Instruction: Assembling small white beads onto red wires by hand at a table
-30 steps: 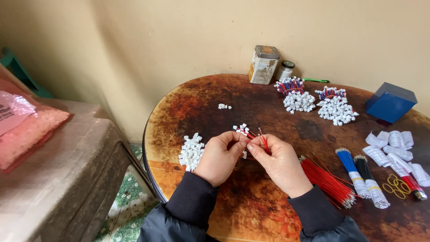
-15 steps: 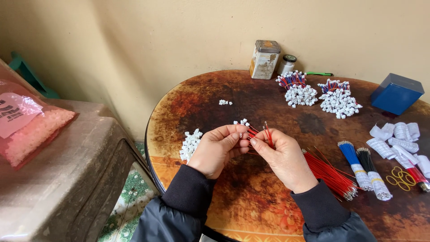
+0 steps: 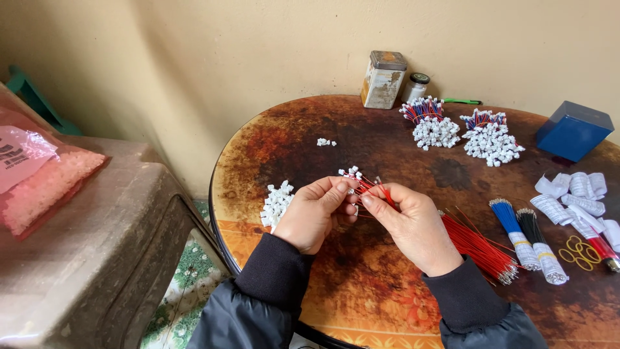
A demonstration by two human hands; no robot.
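Thumb and forefinger of the left hand (image 3: 314, 213) are pinched shut on a small white connector (image 3: 352, 189). The right hand (image 3: 412, 223) meets it, fingers curled and pressed together around a few red wires (image 3: 376, 187) whose tips carry white connectors. Both hands hover over the round table (image 3: 387, 148) near its front left edge. A pile of loose white connectors (image 3: 276, 203) lies just left of the left hand; a bundle of red wires (image 3: 478, 249) lies right of the right hand.
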